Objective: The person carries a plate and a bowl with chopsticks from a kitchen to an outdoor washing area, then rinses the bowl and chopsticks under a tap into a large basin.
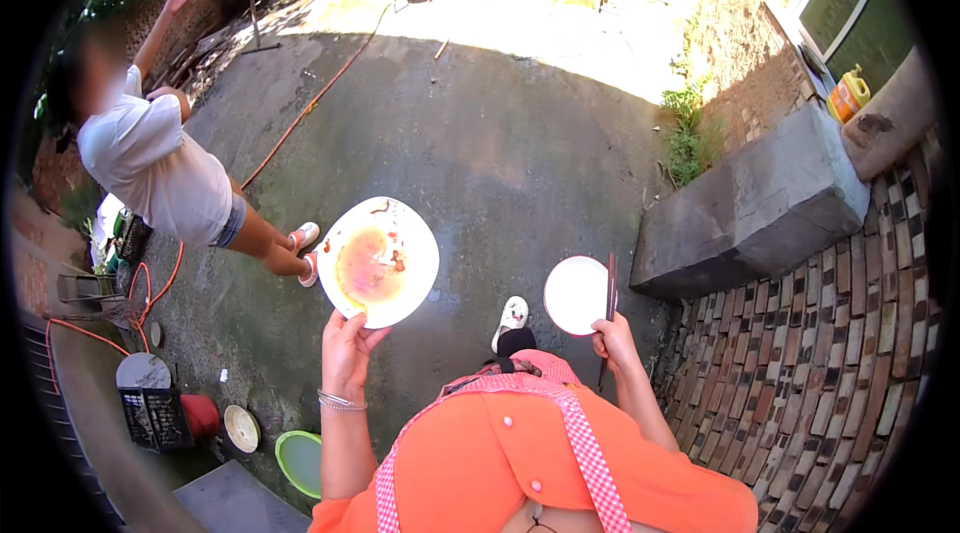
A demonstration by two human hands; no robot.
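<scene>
In my left hand (350, 348) is a large white plate (415, 243), gripped by its near rim. Reddish-orange sauce and a few food scraps are smeared across its middle. My right hand (612, 341) is closed on a smaller white plate (575, 295) with a thin dark rim, together with dark chopsticks (611, 288) lying along that plate's right side. Both plates are held out in front of my body, well apart from each other. The small plate's surface looks plain and bright white.
A person (165, 163) in a white shirt stands at left with one arm raised. An orange hose (320, 98) crosses the concrete. A grey concrete block (750, 203) flanks the right side. Low at left are a black crate (155, 418) and a green basin (300, 461).
</scene>
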